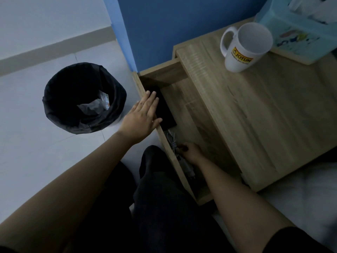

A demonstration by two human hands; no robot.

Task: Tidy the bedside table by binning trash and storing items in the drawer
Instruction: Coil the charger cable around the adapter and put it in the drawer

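The wooden bedside table has its drawer pulled out toward me. Inside the drawer lie a flat black item at the far end and a grey coiled cable nearer to me. My left hand is flat with fingers spread over the drawer's front edge, its fingertips on the black item. My right hand is down inside the drawer, its fingers closed on the cable. A black-lined bin on the floor to the left holds crumpled wrappers.
A white mug with a yellow logo stands on the tabletop beside a pale blue plastic box. A blue wall rises behind. My dark-clothed knee is against the drawer front. Pale bedding shows at the right.
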